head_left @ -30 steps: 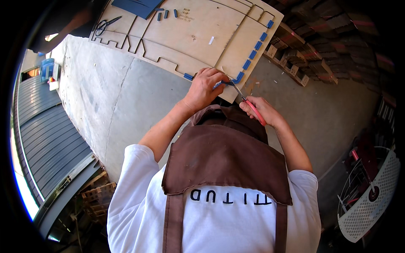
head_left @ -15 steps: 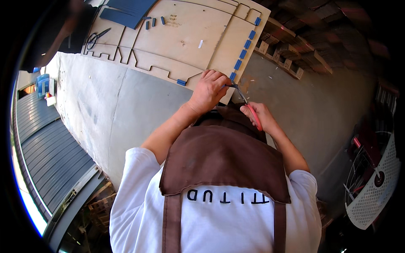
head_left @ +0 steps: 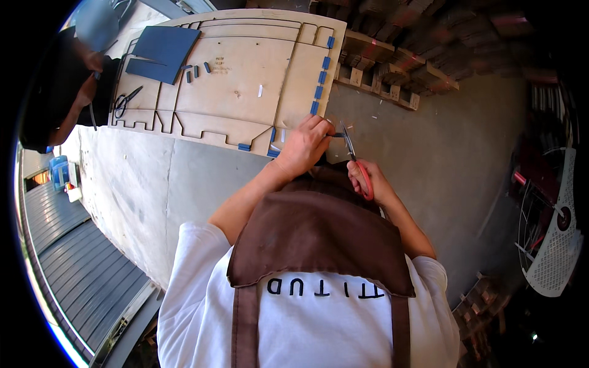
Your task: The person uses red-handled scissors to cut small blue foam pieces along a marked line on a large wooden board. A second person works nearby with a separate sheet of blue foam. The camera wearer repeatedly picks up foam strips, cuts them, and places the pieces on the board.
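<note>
Likely light, springy: blue foam strip [head_left: 337, 135], just off near right corner of plywood die board [head_left: 245, 67]. Left hand [head_left: 305, 144] pinches end, best hold, away from blades; right hand [head_left: 377, 178] curled round red-handled scissors [head_left: 364, 173], blades parted.

Bright daylight from the left, pale glare on the floor [head_left: 126, 184], dim blurry pallets [head_left: 406, 59], black rim.

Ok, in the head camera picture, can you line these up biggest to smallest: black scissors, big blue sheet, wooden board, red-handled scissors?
1. Wooden board
2. Big blue sheet
3. Unsure: red-handled scissors and black scissors. The red-handled pair looks longer, but it's nearer the camera and partly covered by the right hand.
</note>
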`<state>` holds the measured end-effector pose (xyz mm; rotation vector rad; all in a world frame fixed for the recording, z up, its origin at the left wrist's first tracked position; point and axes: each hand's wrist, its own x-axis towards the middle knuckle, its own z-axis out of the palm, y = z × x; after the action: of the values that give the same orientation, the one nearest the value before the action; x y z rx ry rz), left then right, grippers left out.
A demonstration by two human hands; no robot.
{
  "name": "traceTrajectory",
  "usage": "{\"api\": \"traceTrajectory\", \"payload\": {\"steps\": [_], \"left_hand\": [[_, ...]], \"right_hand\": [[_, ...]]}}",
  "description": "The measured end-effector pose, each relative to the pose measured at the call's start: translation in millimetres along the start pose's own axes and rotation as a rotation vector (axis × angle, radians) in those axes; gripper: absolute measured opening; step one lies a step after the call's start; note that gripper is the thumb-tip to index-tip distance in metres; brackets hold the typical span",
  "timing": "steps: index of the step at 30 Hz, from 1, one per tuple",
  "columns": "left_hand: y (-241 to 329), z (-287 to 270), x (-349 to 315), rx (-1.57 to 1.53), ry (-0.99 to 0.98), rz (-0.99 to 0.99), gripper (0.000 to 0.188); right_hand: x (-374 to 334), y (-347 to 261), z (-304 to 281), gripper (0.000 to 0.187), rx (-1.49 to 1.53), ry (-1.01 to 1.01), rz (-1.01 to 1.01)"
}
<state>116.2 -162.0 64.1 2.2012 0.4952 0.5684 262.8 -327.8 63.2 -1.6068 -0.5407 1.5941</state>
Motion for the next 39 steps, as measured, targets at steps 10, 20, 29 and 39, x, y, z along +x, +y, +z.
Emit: {"api": "traceTrajectory", "payload": {"steps": [10, 20, 29, 39], "left_hand": [[-27, -20, -39, -0.924, -0.059, -0.487, 0.012], [-50, -43, -60, -1.176, -0.113, -0.525, 0.017], [-103, -104, -106, -1.287, -0.076, -0.638, 0.022], [-117, -199, -111, -1.327, 0.152, -0.541, 0.015]], "right_hand": [[48, 12, -23, 0.017, 0.041, 0.368, -0.343], [58, -66, 93, 0.02, -0.021, 0.232, -0.612], [92, -49, 183, 0.021, -0.158, 0.408, -0.609], [111, -97, 274, 0.026, -0.1, 0.331, -0.589]]}}
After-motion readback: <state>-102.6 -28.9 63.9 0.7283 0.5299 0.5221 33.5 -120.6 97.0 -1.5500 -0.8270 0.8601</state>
